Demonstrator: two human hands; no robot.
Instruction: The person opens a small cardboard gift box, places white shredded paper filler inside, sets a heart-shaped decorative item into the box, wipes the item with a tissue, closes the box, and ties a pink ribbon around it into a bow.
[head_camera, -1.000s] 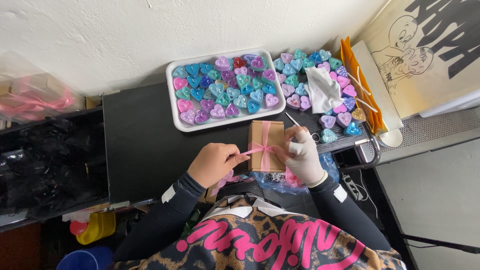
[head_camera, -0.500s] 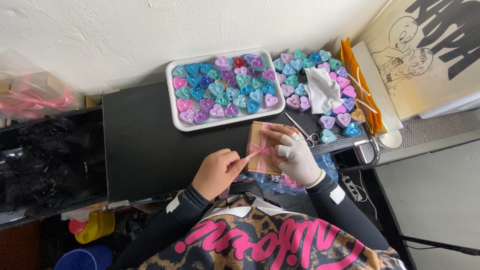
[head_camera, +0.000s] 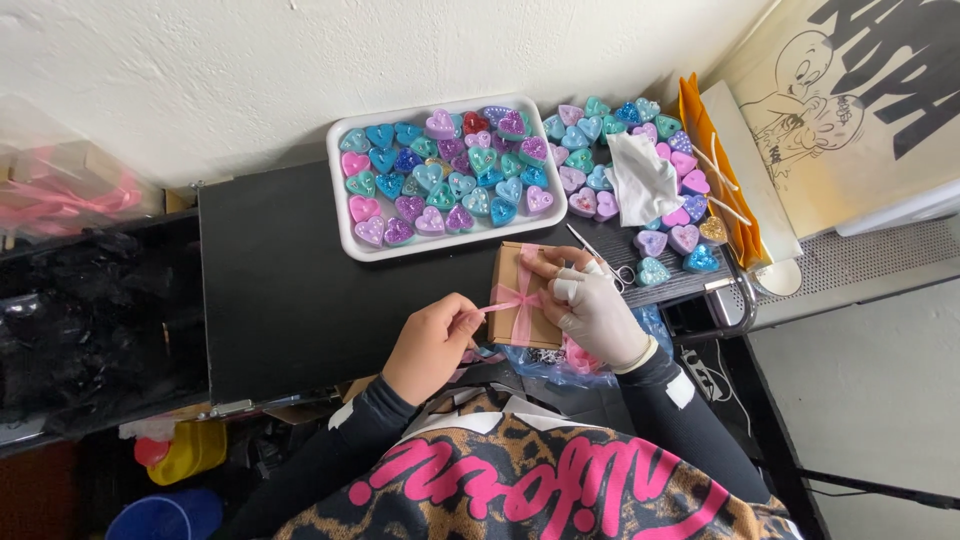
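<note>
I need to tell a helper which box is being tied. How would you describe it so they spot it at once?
Start at the black table, below the white tray of hearts. The small brown box sits at the near edge between both hands; unlike the colourful hearts, it is plain cardboard crossed by pink ribbon.

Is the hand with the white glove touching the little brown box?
Touching. In the head view, the gloved right hand rests on the brown box, its fingers lying across the box's top edge and pink ribbon, with no gap visible.
</note>
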